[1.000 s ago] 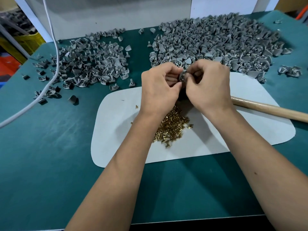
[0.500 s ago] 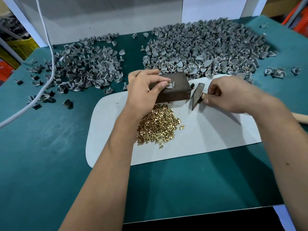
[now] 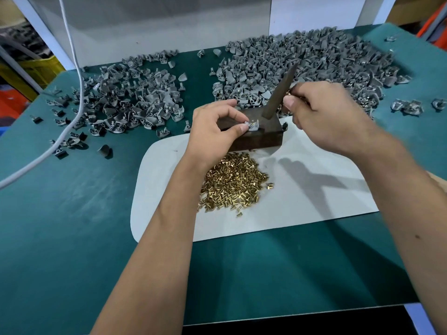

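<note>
Grey clip [image 3: 252, 125] sits on block [image 3: 263, 140], pinched by left fingers [image 3: 242, 128]; right fingers [image 3: 289, 102] grip hammer [image 3: 278, 93].

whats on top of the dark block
A small grey part lies on the block, pinched by the left hand. A hammer slants over the far edge. The hand covers the block's left end.

Left hand [image 3: 214, 134] pinches part [image 3: 252, 125] on block [image 3: 262, 139]; right hand [image 3: 324, 117] grips hammer [image 3: 278, 95].
</note>
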Tool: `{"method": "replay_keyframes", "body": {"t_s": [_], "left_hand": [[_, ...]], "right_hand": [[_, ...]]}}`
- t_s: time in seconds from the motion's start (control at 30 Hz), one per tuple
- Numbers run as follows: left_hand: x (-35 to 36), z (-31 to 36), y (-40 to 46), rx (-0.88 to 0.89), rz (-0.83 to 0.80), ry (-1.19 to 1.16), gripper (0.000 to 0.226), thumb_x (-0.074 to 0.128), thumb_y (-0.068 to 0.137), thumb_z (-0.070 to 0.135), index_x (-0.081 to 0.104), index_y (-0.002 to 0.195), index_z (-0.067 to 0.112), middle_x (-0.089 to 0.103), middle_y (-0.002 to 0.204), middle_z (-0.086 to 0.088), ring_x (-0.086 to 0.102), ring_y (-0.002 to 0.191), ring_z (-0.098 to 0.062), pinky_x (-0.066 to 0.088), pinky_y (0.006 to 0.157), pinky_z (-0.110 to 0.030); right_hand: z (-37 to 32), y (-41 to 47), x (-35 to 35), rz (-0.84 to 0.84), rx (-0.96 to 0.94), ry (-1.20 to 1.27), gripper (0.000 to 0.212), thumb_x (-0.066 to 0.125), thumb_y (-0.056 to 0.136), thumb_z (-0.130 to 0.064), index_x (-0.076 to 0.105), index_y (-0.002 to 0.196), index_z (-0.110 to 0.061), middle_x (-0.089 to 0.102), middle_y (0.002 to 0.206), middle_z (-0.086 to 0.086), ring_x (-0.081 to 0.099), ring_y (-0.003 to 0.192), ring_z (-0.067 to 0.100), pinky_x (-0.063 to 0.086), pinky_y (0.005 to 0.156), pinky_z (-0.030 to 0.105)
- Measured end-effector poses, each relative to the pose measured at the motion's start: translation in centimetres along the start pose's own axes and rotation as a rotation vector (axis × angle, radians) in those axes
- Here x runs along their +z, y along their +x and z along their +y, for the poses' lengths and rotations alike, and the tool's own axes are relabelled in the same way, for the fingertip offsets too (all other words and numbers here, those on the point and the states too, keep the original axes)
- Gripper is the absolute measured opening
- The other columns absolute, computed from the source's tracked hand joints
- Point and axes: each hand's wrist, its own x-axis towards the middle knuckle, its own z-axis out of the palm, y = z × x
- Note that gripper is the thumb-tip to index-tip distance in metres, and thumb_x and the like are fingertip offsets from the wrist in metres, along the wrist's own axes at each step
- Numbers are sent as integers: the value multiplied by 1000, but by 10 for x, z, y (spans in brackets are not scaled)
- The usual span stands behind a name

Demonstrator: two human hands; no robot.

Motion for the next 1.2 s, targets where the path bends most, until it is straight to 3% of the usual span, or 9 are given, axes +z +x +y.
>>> {"method": "replay_keyframes", "body": {"t_s": [0.13,0.3,0.43,0.6,0.67,0.8,0.93,1.1,1.2], "left_hand": [[2,2,3,28,26,118,14,81,85,12,76,87,25,68,126,-1,50,135,-23,37,115,-42],[4,0,2,-14,9,38,17,77,87,10,75,84,27,70,121,-4,49,138,-20,40,116,-43],[7,1,2,-50,18,32,24,78,87,8,74,82,30,65,132,-9,43,143,-23,36,119,-44],[5,-1,2,6,21,62,18,79,86,11,75,84,28,61,107,12,47,141,-19,34,119,-45],[6,-1,1,13,22,52,22,79,86,10,74,81,31,59,104,19,48,141,-20,35,119,-46],[7,1,2,-45,40,54,25,80,86,9,74,82,33,65,131,-6,43,144,-25,35,119,-46],[6,-3,3,-2,20,44,22,79,86,11,74,81,32,63,118,7,46,142,-22,35,119,-47],[7,-2,3,-38,44,63,28,79,87,10,71,78,36,68,122,-3,41,145,-23,30,121,-44],[5,-3,3,0,26,64,21,79,86,12,74,82,32,64,111,17,44,144,-21,31,120,-46]], "right_hand": [[-14,7,-4,-4,-34,-48,35,45,107,-32,53,77,-16,65,79,12,59,69,32,49,65,41],[-25,9,-8,186,-134,-26,23,43,106,-33,54,89,-22,55,70,3,50,57,22,37,56,31],[-28,5,4,-64,-75,-312,21,40,107,-37,48,91,-25,57,87,12,53,78,35,44,70,41],[-31,7,-8,162,-95,-281,26,40,106,-37,57,101,-18,55,77,12,51,67,35,45,64,40],[-36,0,4,152,-96,-280,27,39,108,-34,57,109,-14,51,72,10,49,65,34,41,63,39],[-34,2,2,-22,-93,-417,22,39,107,-37,51,97,-22,59,87,18,59,83,44,43,70,43],[-37,4,2,205,-109,-312,26,39,107,-37,57,105,-18,48,74,9,46,66,35,41,63,40],[-34,3,5,-30,-28,-389,27,39,108,-37,55,99,-17,63,93,21,48,76,35,40,69,40],[-32,7,-5,133,-66,-383,31,40,107,-39,59,105,-15,56,81,16,48,70,35,41,65,40]]}}
